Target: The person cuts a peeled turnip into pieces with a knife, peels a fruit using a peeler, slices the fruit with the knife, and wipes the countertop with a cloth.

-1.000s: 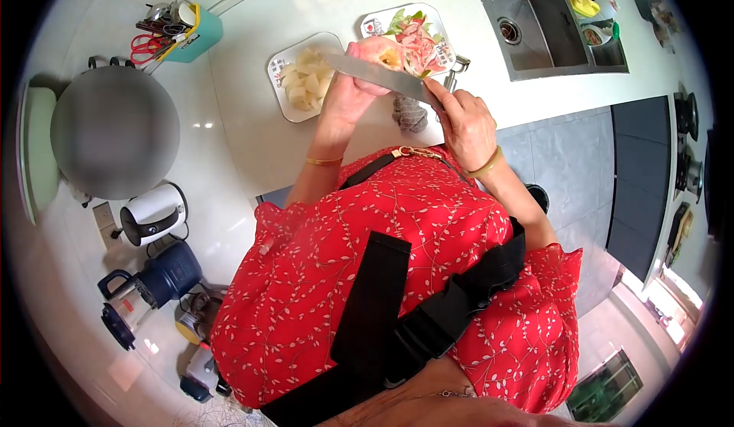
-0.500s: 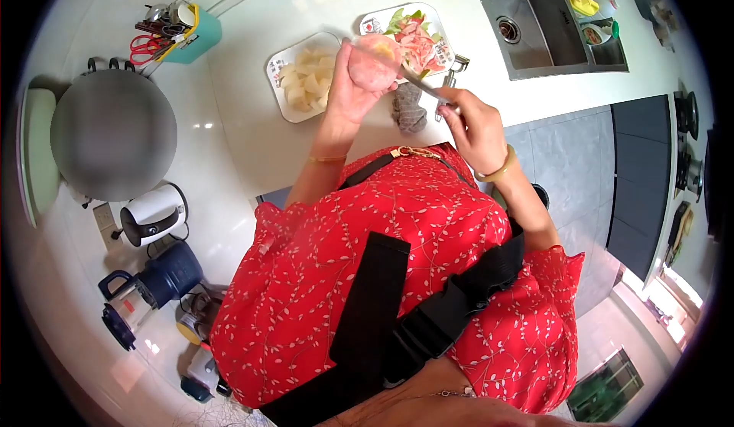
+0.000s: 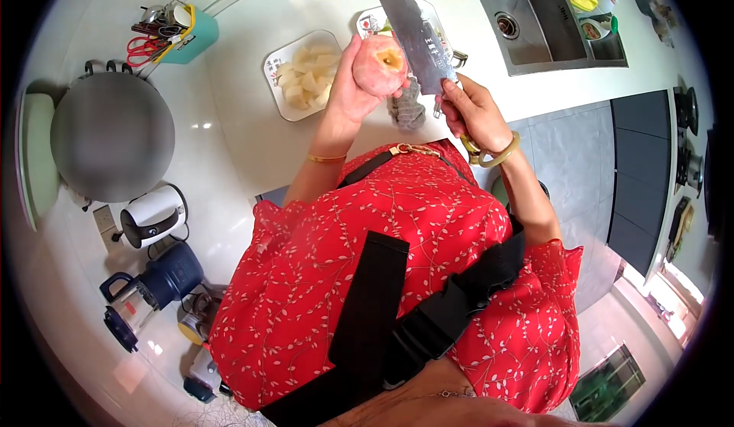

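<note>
My left hand (image 3: 353,90) is closed around a pink-red fruit that looks like an apple (image 3: 373,71), its yellowish cut-out hollow facing up to the right. In my right hand (image 3: 475,112) is a broad kitchen knife (image 3: 413,35), gripped by the handle, with the blade pointing away beside the fruit. Left of the fruit, a white plate (image 3: 281,108) carries pale cut chunks (image 3: 307,77). Behind the blade stands a second white plate (image 3: 372,22), mostly hidden. A grey cloth (image 3: 407,108) lies below the fruit, near the counter edge.
A metal sink (image 3: 527,25) is set in the counter at the upper right. At the left are a teal utensil holder (image 3: 200,38), a dark round pan (image 3: 113,136), a white kettle (image 3: 155,214) and a blender (image 3: 164,274).
The knife has come away from the fruit and swung up to point forward, now covering the second plate's peelings. The fruit has turned so its hollow shows.
</note>
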Motion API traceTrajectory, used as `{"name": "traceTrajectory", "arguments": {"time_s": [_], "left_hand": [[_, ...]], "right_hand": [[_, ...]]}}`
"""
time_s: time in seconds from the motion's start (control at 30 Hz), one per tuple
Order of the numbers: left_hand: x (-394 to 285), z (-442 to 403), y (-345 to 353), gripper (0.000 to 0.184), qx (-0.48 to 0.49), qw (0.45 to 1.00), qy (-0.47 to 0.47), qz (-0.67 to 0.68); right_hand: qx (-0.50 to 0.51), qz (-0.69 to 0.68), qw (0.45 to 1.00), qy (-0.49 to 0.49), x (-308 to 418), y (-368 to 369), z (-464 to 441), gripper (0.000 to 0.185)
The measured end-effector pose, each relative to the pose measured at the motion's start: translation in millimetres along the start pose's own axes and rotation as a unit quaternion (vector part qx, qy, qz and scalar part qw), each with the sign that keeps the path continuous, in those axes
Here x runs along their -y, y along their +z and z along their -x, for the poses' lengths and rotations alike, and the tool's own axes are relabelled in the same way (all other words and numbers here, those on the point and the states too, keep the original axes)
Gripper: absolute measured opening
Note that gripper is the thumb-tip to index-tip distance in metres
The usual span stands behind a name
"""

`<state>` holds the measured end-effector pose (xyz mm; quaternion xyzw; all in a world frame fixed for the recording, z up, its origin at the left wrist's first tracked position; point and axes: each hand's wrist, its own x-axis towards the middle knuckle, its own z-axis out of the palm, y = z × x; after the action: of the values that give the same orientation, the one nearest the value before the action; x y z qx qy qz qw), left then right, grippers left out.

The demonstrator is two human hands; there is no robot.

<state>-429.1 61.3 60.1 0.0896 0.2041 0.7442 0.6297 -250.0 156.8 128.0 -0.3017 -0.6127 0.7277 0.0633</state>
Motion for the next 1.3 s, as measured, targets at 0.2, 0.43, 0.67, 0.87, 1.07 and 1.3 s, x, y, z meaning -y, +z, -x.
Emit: {"name": "traceTrajectory", "arguments": {"time_s": [0.2,0.43,0.67,0.87,1.07,1.3], "left_hand": [[4,-6,7,0.056,-0.064,0.993,-0.037,0.09],[2,-2,11,0.06,-0.015,0.997,-0.056,0.051],[4,-6,5,0.058,-0.021,0.998,-0.048,0.024],[5,-6,5,0.051,-0.06,0.996,-0.056,0.028],[1,-6,4,0.053,-0.046,0.995,-0.086,0.023],[-4,-6,4,0.054,-0.057,0.992,-0.105,0.035]], "right_hand": [[0.041,-0.028,0.998,0.047,-4,-1,3,0.031],[-0.009,-0.027,0.999,0.019,-4,-11,6,0.031],[-0.016,-0.021,0.999,0.027,-1,-4,2,0.028],[0.002,-0.004,0.999,0.04,-5,-9,1,0.03],[0.009,0.064,0.997,0.037,0,-13,4,0.032],[0.037,0.068,0.995,0.061,0,-17,6,0.032]]}}
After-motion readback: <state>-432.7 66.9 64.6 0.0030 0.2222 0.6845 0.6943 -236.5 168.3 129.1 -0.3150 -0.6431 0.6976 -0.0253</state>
